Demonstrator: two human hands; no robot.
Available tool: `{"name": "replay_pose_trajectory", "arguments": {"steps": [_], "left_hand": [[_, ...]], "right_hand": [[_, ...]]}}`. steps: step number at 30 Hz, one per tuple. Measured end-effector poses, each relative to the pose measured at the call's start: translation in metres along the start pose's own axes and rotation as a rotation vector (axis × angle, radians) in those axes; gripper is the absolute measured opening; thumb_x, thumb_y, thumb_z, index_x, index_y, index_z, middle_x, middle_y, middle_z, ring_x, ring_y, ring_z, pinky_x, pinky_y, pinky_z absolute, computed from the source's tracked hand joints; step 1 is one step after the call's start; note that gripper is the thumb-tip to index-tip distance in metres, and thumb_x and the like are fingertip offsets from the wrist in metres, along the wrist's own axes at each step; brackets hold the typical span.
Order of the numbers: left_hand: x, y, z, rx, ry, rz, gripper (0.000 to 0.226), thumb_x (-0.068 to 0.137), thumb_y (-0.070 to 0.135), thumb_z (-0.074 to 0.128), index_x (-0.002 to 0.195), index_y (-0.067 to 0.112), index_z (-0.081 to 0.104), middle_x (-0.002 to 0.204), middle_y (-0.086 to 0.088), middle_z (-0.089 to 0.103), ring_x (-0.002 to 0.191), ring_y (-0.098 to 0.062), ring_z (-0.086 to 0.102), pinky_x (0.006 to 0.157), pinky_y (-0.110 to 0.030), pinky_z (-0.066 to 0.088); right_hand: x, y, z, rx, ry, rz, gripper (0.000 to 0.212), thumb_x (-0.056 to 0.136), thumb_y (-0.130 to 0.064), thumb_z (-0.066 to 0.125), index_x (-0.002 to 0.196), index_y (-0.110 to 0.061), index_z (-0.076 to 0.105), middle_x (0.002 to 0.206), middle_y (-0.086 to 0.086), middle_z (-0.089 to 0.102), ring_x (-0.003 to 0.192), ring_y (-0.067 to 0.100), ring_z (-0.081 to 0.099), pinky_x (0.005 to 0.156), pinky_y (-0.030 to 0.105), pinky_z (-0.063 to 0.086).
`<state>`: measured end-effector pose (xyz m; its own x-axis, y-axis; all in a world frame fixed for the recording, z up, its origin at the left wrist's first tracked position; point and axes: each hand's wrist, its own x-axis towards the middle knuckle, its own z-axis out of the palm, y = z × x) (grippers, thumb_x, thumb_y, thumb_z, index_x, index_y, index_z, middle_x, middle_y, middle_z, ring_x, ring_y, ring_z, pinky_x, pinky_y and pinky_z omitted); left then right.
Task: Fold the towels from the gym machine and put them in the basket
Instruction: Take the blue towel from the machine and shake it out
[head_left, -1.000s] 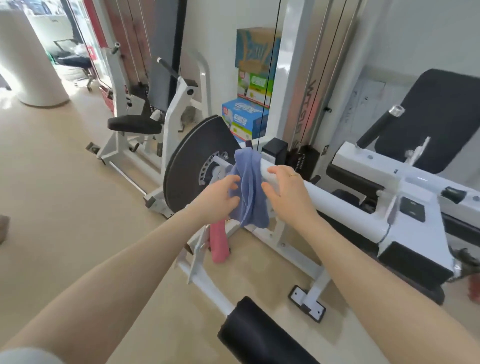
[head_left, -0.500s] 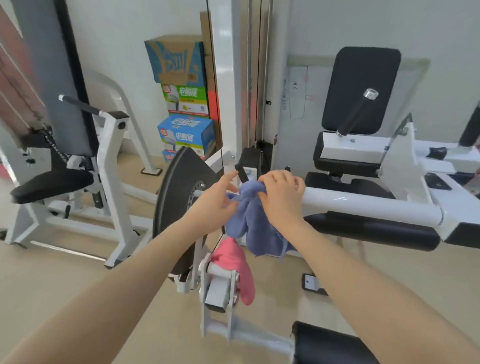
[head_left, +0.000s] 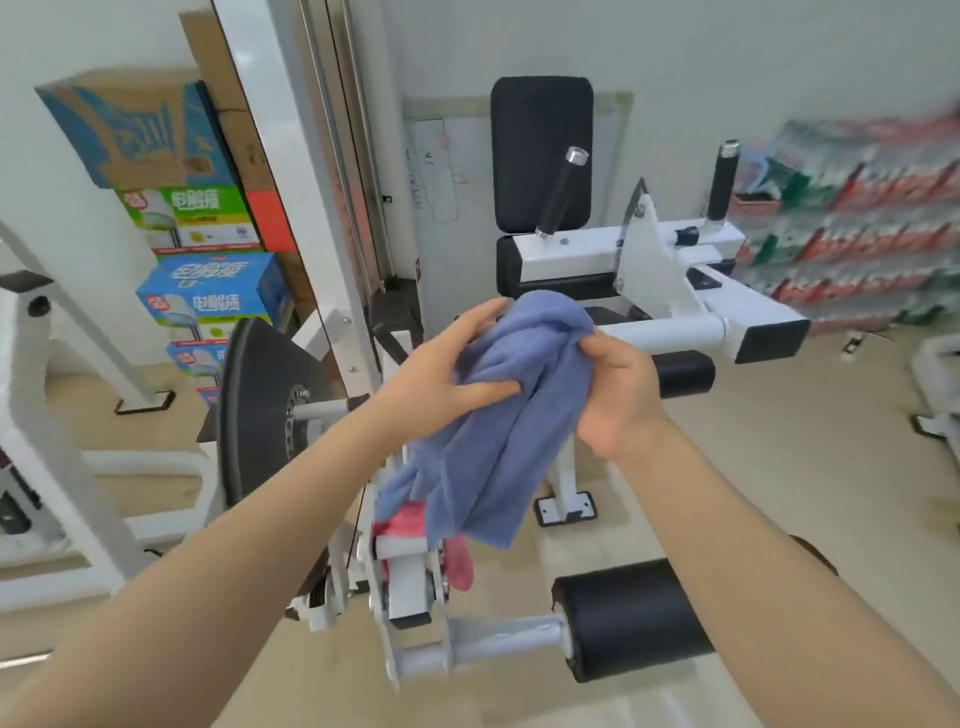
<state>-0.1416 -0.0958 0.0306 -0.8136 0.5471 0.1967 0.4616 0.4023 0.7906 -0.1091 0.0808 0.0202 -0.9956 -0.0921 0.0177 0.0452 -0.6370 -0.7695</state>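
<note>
A blue towel (head_left: 498, 415) hangs bunched between both my hands in front of the white gym machine (head_left: 670, 327). My left hand (head_left: 441, 379) holds its left side, thumb over the front folds and fingers behind. My right hand (head_left: 618, 395) grips the towel's upper right edge. A pink towel (head_left: 410, 522) is draped over a lower bracket of the machine, partly hidden behind the blue one. No basket is in view.
A black weight plate (head_left: 260, 415) sits to the left on the machine. A black foam roller (head_left: 634, 618) sticks out below. Stacked cartons (head_left: 208, 270) stand by the wall. A black seat back (head_left: 540, 150) and handles rise behind.
The blue towel has come off the white bar and now hangs free in both my hands, closer to me. The view has swung to the right.
</note>
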Motion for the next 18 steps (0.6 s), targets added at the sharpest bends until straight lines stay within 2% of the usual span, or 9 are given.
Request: {"name": "replay_pose_trajectory", "arguments": {"steps": [2,5,8,11,12,13,14,15,18], "left_hand": [[0.006,0.021,0.015,-0.082,-0.103,0.067,0.071,0.079,0.025,0.072,0.135,0.036,0.030,0.122,0.021,0.052,0.110,0.010,0.050,0.092,-0.007,0.039],[0.014,0.051,0.045,-0.130,-0.184,0.091,0.053,0.074,0.029,0.073,0.118,0.032,0.044,0.106,0.013,0.063,0.099,-0.001,0.060,0.089,-0.022,0.049],[0.021,0.078,0.087,-0.213,-0.233,0.088,0.044,0.063,0.041,0.070,0.096,0.016,0.055,0.088,0.001,0.063,0.080,-0.011,0.057,0.077,-0.033,0.049],[0.034,0.110,0.137,-0.298,-0.344,0.071,0.038,0.060,0.042,0.069,0.086,0.018,0.058,0.079,0.007,0.060,0.074,-0.009,0.054,0.069,-0.028,0.045],[0.040,0.121,0.154,-0.328,-0.390,0.060,0.038,0.060,0.042,0.069,0.086,0.017,0.058,0.079,0.007,0.060,0.073,-0.009,0.055,0.068,-0.026,0.045],[0.046,0.132,0.172,-0.355,-0.431,0.041,0.036,0.061,0.042,0.069,0.086,0.018,0.058,0.078,0.008,0.061,0.073,-0.009,0.055,0.066,-0.024,0.045],[0.053,0.143,0.192,-0.368,-0.468,0.020,0.032,0.063,0.041,0.070,0.084,0.019,0.059,0.077,0.009,0.061,0.072,-0.007,0.056,0.065,-0.021,0.045],[0.061,0.154,0.213,-0.353,-0.495,0.005,0.028,0.066,0.039,0.070,0.082,0.020,0.059,0.074,0.011,0.061,0.069,-0.005,0.056,0.063,-0.018,0.044],[0.086,0.179,0.281,-0.037,-0.471,0.055,0.024,0.074,0.034,0.069,0.070,0.017,0.052,0.064,0.008,0.049,0.059,-0.002,0.044,0.056,-0.017,0.035]], "right_hand": [[-0.012,-0.013,-0.013,0.106,0.034,-0.030,0.037,0.058,-0.023,0.071,0.088,-0.001,0.070,0.097,0.018,0.067,0.094,0.027,0.066,0.087,0.034,0.052],[-0.037,-0.038,-0.043,0.195,0.020,-0.101,0.035,0.036,-0.021,0.082,0.066,-0.005,0.072,0.075,0.012,0.070,0.075,0.023,0.070,0.073,0.030,0.057],[-0.069,-0.070,-0.071,0.222,-0.025,-0.043,0.030,0.054,-0.029,0.069,0.068,-0.003,0.073,0.074,0.014,0.071,0.072,0.024,0.070,0.065,0.028,0.058],[-0.100,-0.098,-0.108,0.215,-0.223,-0.037,0.042,0.085,-0.023,0.058,0.109,0.010,0.062,0.113,0.024,0.064,0.109,0.029,0.062,0.098,0.026,0.044],[-0.109,-0.106,-0.126,0.107,-0.193,-0.010,0.037,0.085,-0.024,0.060,0.109,0.004,0.064,0.111,0.020,0.066,0.105,0.025,0.064,0.098,0.024,0.043],[-0.120,-0.115,-0.153,-0.034,-0.037,0.105,0.025,0.082,-0.026,0.065,0.095,-0.005,0.068,0.093,0.009,0.072,0.085,0.016,0.070,0.087,0.026,0.048],[-0.132,-0.127,-0.182,-0.312,0.186,0.129,0.012,0.085,-0.021,0.061,0.081,-0.011,0.064,0.073,-0.001,0.071,0.064,0.006,0.068,0.076,0.031,0.048],[-0.147,-0.140,-0.209,-0.596,0.300,0.112,0.016,0.090,-0.011,0.054,0.073,-0.010,0.057,0.062,-0.005,0.066,0.053,0.000,0.061,0.070,0.030,0.045],[-0.188,-0.180,-0.267,-0.999,0.288,0.156,0.012,0.090,-0.007,0.055,0.079,-0.012,0.055,0.075,0.000,0.058,0.064,0.001,0.055,0.061,0.014,0.043]]}}
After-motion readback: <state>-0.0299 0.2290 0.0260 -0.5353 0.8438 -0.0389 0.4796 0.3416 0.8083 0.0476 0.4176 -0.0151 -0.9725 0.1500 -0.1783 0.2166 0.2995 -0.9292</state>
